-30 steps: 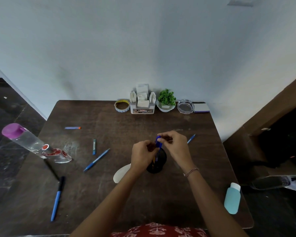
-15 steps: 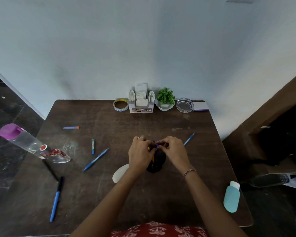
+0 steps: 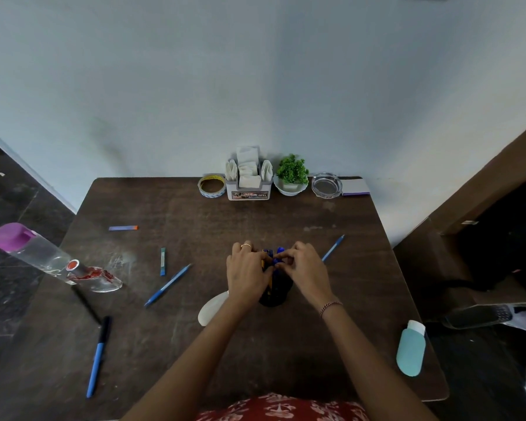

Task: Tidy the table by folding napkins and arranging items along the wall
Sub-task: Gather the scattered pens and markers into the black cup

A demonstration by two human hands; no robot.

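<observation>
A dark pen holder (image 3: 276,293) stands in the middle of the brown table (image 3: 195,214). My left hand (image 3: 248,271) wraps its left side. My right hand (image 3: 305,268) pinches the blue pen tops (image 3: 278,256) sticking out of it. Loose blue pens lie at the left (image 3: 167,284), front left (image 3: 97,358) and right (image 3: 333,248). Along the wall stand a tape roll (image 3: 212,185), a napkin holder (image 3: 249,177) with folded napkins, a small plant (image 3: 291,174), a glass ashtray (image 3: 326,185) and a notepad (image 3: 356,188).
A clear bottle with a purple cap (image 3: 34,253) lies at the left edge beside a small glass bottle (image 3: 94,276). Two short crayons (image 3: 123,228) (image 3: 163,261) lie left of centre. A white oval object (image 3: 211,308) peeks from under my left wrist. A teal bottle (image 3: 411,349) lies front right.
Both hands have lowered onto the holder's top, pushing the blue pens down into it. Nothing else on the table has moved.
</observation>
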